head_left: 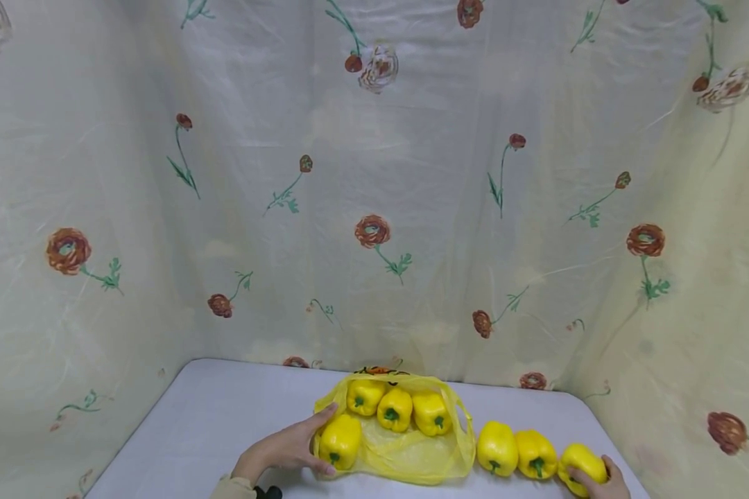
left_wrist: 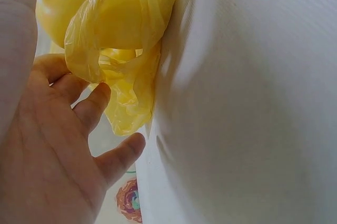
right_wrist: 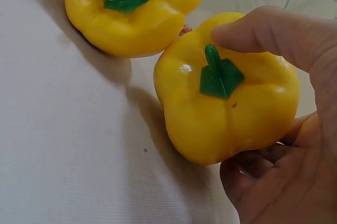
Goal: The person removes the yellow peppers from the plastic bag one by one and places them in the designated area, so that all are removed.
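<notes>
A thin yellow plastic bag (head_left: 412, 461) lies spread on the table with several yellow bell peppers in it. My left hand (head_left: 289, 447) is at the bag's left edge, beside the front-left bell pepper (head_left: 340, 441). In the left wrist view its fingers (left_wrist: 95, 105) are apart and loosely bent against the bag's handle loop (left_wrist: 84, 45), not closed round it. At the far right, my right hand (head_left: 607, 483) grips a yellow bell pepper (right_wrist: 226, 113) with a green stem. The thumb presses its top near the stem, and the other fingers curl underneath, partly hidden.
Two more yellow bell peppers, one by the bag (head_left: 497, 449) and another (head_left: 536, 454) beside the gripped one, stand in a row. The white-covered table (head_left: 225, 402) is bounded by flower-printed curtains (head_left: 412, 208) at the back and both sides.
</notes>
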Demonstrator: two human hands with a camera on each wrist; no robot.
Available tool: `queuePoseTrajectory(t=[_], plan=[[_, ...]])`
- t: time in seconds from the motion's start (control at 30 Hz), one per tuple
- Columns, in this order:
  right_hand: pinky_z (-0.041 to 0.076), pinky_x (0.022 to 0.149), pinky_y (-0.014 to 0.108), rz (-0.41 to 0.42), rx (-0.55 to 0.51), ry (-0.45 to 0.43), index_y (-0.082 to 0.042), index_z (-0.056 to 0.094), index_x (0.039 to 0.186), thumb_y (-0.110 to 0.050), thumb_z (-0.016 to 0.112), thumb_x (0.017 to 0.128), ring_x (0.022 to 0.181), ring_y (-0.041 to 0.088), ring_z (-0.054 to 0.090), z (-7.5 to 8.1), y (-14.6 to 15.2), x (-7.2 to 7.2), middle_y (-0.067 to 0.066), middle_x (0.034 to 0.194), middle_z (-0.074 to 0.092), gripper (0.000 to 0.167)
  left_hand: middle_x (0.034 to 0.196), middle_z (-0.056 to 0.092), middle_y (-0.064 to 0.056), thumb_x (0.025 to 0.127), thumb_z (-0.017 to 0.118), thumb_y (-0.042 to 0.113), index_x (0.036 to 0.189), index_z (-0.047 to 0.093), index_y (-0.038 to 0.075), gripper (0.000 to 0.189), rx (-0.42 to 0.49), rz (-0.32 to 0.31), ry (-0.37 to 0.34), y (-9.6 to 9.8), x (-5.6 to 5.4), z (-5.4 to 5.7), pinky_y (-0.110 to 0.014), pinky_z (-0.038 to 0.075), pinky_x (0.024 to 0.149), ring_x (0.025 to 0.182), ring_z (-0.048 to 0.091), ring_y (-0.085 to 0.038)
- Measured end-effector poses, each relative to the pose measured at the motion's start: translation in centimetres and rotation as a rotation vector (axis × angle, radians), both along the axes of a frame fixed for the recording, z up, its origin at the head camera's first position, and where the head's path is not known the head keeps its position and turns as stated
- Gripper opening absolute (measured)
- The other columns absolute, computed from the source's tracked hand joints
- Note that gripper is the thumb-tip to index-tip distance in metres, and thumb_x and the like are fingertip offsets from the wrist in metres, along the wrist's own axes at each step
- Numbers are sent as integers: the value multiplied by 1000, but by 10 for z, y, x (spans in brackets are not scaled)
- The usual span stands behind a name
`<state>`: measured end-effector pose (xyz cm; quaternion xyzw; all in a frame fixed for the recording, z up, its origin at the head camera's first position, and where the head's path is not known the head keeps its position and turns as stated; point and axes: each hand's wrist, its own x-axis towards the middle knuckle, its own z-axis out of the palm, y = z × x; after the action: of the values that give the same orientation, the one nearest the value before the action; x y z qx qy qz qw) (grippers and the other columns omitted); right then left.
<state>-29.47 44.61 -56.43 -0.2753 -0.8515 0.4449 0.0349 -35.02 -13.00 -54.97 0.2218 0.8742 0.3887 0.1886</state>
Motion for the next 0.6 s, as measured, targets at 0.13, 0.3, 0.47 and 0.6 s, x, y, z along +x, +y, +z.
queuePoseTrajectory(t=[0.13,0.3,0.47,0.6], plan=[[20,116,58,-26,-56,-4,14,-1,147,-55,69,74,135,50,20,5,-4,1,39,149,13,123,163,16,-5,72,79,55,156,13,19,113,4,4,-6,0,0,0,-64,21,114,147,21,-35],[18,117,57,-58,-88,-21,14,-3,147,-63,69,72,138,49,16,10,-8,2,37,151,11,129,163,16,-6,72,79,53,156,13,19,112,4,4,-8,0,1,1,-64,21,114,147,21,-36],[18,117,57,-75,-92,-20,14,-2,147,-69,68,69,138,49,15,8,-6,-1,37,151,12,133,163,15,-6,72,79,53,156,13,20,113,-1,10,-10,0,1,2,-64,21,114,147,21,-36],[20,117,56,-92,-114,-8,13,-1,148,-79,68,60,138,49,17,8,-5,-1,36,152,12,144,163,16,-6,71,79,54,156,13,21,113,-2,18,-17,1,0,2,-65,21,113,147,21,-36]])
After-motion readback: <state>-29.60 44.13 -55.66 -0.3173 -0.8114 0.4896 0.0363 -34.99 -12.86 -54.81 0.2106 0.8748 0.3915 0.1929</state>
